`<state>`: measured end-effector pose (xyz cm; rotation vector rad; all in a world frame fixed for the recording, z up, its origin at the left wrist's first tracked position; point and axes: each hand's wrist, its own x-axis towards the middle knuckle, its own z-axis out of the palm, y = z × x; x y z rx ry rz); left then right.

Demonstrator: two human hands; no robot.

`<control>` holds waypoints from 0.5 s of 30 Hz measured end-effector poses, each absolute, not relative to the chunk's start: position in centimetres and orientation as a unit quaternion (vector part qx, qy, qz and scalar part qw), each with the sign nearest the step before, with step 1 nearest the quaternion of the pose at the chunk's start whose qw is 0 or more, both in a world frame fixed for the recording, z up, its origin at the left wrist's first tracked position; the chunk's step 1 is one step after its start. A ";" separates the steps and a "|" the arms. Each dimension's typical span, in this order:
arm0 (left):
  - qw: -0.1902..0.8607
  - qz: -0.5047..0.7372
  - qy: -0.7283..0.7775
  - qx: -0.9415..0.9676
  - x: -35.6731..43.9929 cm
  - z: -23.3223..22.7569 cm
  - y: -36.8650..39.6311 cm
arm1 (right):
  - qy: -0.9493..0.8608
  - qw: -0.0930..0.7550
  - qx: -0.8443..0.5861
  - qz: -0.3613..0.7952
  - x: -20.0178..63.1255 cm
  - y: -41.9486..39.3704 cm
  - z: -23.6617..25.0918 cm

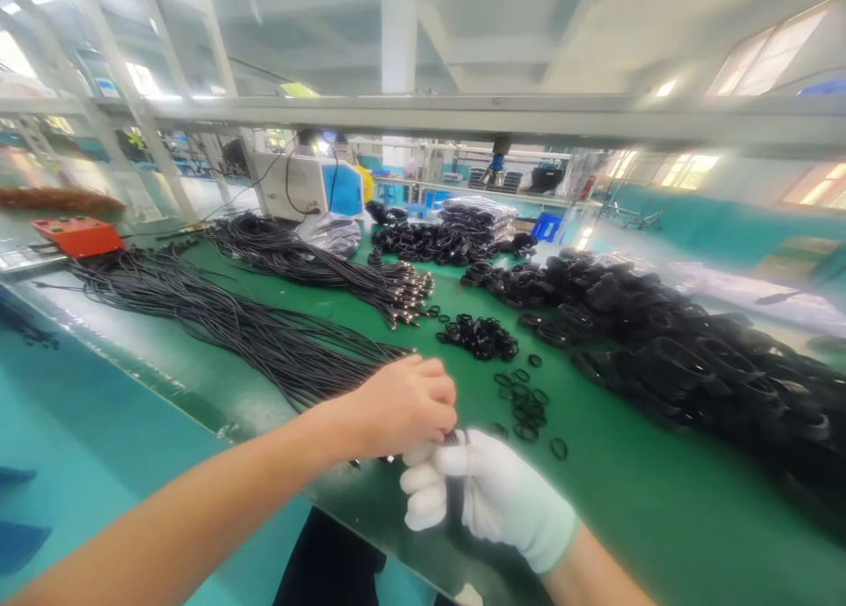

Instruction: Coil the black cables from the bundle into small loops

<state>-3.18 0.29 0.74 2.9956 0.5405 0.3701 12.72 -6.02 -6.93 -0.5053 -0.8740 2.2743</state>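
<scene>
My left hand [419, 403], bare, reaches across the bench edge with its fingers pinched together over my right hand. My right hand [486, 487], in a white glove, is wrapped round a dark bundle [456, 500] that hangs below the fingers; whether it is folded cable or stacked rings I cannot tell. The left fingertips meet the top end of this bundle, and what they pinch is mostly hidden. Under my left wrist runs a long bunch of black cables [264, 333]. Small black rings [529, 403] lie loose just beyond my right hand.
Another cable bunch with metal plugs [406, 293] lies farther back beside a small heap of black rings [482, 336]. Large black loop-shaped parts [667, 342] fill the right side. A red control box [79, 234] and a white-and-blue machine [304, 185] stand at the left and back.
</scene>
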 end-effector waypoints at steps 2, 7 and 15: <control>0.132 0.083 0.203 0.967 -3.1 1.5 0.4 | -0.304 0.311 -0.180 0.882 13.0 -6.2 -7.0; 0.486 0.092 0.289 0.820 -3.5 0.4 0.6 | -0.268 0.318 -0.133 0.900 13.3 -6.5 -6.7; 0.465 0.309 0.359 0.748 -3.8 -2.9 -3.0 | -0.351 0.335 -0.181 0.855 12.7 -6.0 -6.5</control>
